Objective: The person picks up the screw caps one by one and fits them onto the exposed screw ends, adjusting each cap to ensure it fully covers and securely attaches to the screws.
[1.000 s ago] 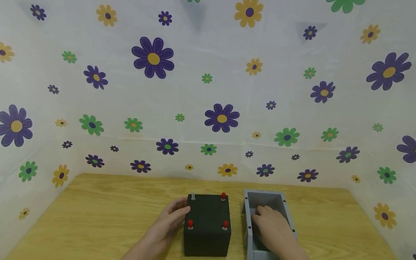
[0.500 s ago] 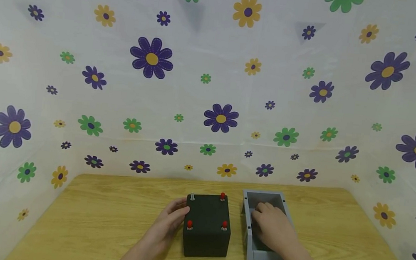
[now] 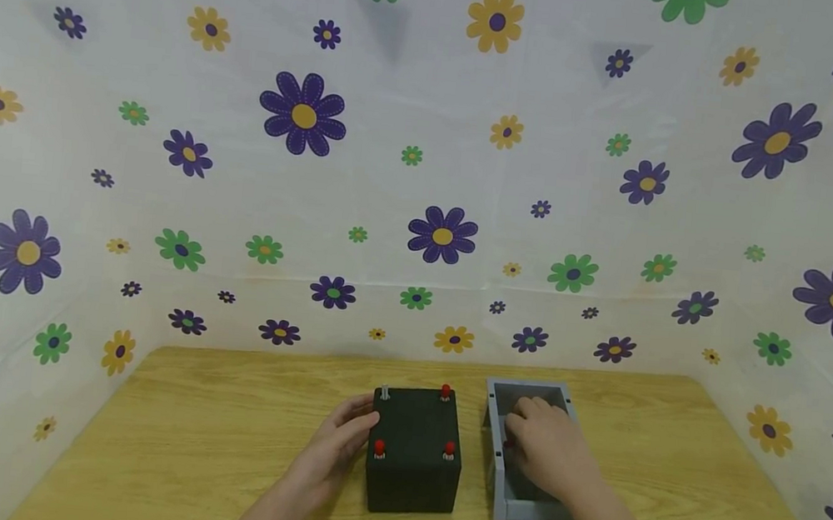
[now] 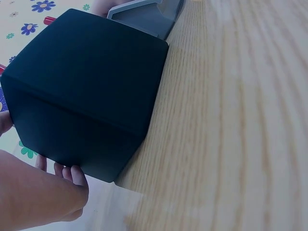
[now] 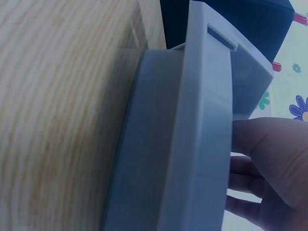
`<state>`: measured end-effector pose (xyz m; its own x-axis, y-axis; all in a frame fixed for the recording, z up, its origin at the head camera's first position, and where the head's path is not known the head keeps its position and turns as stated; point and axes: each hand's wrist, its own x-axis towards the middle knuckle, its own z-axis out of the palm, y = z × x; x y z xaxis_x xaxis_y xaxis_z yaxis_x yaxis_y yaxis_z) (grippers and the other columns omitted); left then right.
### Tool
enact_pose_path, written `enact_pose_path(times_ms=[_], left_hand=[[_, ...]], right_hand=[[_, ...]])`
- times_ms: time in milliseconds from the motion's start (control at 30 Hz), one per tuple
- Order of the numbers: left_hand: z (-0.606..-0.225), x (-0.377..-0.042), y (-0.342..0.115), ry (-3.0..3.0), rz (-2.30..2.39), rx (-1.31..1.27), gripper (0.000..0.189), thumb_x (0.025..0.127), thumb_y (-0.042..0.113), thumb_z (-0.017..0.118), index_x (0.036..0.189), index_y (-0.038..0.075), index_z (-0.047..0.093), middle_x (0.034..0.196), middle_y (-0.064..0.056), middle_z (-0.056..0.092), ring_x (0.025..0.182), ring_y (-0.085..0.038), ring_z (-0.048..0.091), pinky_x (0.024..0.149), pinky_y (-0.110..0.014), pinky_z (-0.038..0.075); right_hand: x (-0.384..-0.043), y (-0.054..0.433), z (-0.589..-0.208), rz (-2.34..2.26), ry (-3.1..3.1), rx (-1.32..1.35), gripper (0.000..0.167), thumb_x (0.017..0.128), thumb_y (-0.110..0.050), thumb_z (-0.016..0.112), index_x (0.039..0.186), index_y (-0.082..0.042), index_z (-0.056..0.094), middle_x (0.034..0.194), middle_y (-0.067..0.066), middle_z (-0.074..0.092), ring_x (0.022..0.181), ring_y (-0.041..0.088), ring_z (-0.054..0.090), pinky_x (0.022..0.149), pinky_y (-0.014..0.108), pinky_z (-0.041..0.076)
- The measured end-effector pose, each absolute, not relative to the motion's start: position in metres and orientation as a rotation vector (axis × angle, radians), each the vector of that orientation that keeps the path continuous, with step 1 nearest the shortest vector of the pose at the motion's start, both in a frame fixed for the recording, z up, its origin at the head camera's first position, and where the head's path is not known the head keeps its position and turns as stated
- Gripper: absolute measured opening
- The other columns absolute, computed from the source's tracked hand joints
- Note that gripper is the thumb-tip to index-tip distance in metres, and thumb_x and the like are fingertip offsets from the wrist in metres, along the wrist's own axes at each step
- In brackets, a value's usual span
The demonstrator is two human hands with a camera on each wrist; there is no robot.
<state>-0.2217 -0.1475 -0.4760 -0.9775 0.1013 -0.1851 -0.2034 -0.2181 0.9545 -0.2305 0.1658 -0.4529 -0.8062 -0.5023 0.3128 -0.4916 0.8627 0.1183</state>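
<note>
A black box [image 3: 415, 427] stands on the table, with a small post near each top corner. Three posts have red caps [image 3: 379, 447]; the back left post [image 3: 384, 393] is bare metal. My left hand [image 3: 334, 445] holds the box's left side, thumb at the top edge and fingers reaching to the back edge, as the left wrist view shows. To the right is a grey open bin [image 3: 531, 515]. Inside it, my right hand [image 3: 548, 453] reaches down with bent fingers. Its fingertips are hidden, so I cannot tell what it holds.
The box and bin stand side by side with a narrow gap between them on the wood-grain table [image 3: 220, 425]. A white sheet [image 3: 363, 188] printed with flowers hangs behind the table and along both sides.
Inside the bin, my right hand has shifted slightly toward the far end. My left hand and the black box keep their places.
</note>
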Motion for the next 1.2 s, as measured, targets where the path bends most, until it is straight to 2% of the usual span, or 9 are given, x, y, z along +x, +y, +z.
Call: enact_pose_path(times_ms=[233, 467, 900, 1200], left_hand=[[-0.476, -0.222, -0.147, 1.834, 2.308, -0.13, 0.053, 0.104, 0.017, 0.064, 0.152, 0.004, 0.047, 0.14, -0.005, 0.055, 0.118, -0.01, 0.061, 0.118, -0.04, 0.04], [-0.476, -0.222, -0.148, 1.83, 2.311, -0.117, 0.053, 0.104, 0.017, 0.064, 0.152, 0.003, 0.047, 0.142, -0.007, 0.055, 0.118, -0.01, 0.062, 0.118, -0.04, 0.04], [-0.475, -0.222, -0.148, 1.832, 2.311, -0.127, 0.053, 0.104, 0.018, 0.064, 0.152, 0.003, 0.047, 0.145, -0.009, 0.054, 0.123, -0.013, 0.06, 0.125, -0.048, 0.036], [-0.475, -0.221, -0.148, 1.837, 2.3, -0.133, 0.053, 0.103, 0.019, 0.065, 0.151, 0.003, 0.048, 0.146, -0.011, 0.052, 0.121, -0.014, 0.062, 0.122, -0.045, 0.038]], right_hand=[[-0.229, 0.165, -0.447, -0.03, -2.682, 0.767, 0.015, 0.081, -0.01, 0.088, 0.089, -0.012, 0.075, 0.091, 0.002, 0.067, 0.083, 0.018, 0.059, 0.073, 0.037, 0.057], [-0.228, 0.163, -0.445, -0.024, -2.656, 0.778, 0.015, 0.082, -0.009, 0.088, 0.086, -0.013, 0.074, 0.089, 0.0, 0.066, 0.082, 0.017, 0.059, 0.071, 0.036, 0.056], [-0.226, 0.16, -0.435, -0.019, -2.572, 0.803, 0.019, 0.08, -0.009, 0.089, 0.084, -0.012, 0.072, 0.096, 0.004, 0.071, 0.089, 0.022, 0.066, 0.078, 0.039, 0.06], [-0.225, 0.16, -0.431, -0.031, -2.541, 0.811, 0.02, 0.08, -0.009, 0.09, 0.086, -0.013, 0.071, 0.095, 0.002, 0.069, 0.088, 0.02, 0.066, 0.078, 0.037, 0.06]])
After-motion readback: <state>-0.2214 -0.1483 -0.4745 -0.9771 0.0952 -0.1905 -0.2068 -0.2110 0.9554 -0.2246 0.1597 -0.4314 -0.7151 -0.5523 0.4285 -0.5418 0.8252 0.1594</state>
